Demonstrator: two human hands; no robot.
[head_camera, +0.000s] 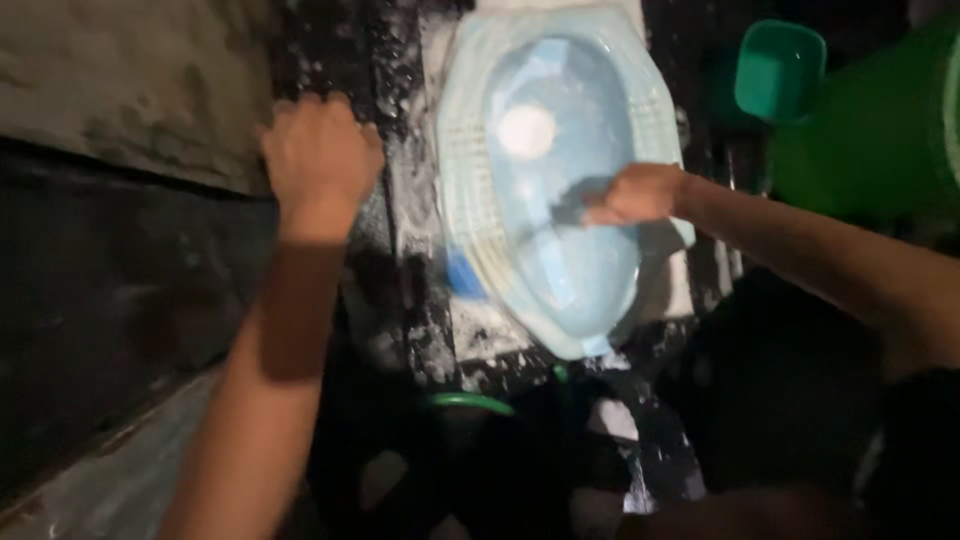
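Head view, place: a dark, wet floor of black tiles (400, 290) with white foam spread on it; the picture is blurred by motion.
Head view, main thing: a pale blue ceramic squat toilet pan (560, 150) is set in the floor, in the upper middle of the picture. It has ribbed foot rests on both long sides, and a bright white spot shines in its bowl.
Head view, right hand: the right hand (635, 195) reaches from the right side over the bowl. Its fingers are closed around a small dark object (572, 207) (maybe a brush or a scrubber, the blur hides its shape) which lies against the inner wall of the pan.
Head view, left hand: the left hand (320, 150) is curled into a loose fist and rests on the foamy floor, just beside the left rim of the pan. I cannot tell if it holds something.
Head view, small things: a small blue object (462, 275) lies at the lower left edge of the pan.
Head view, right side: a green plastic scoop (780, 68) stands next to a big green plastic bucket (880, 140), well apart from the pan.
Head view, left side: a rough grey wall (120, 90) runs along the floor.
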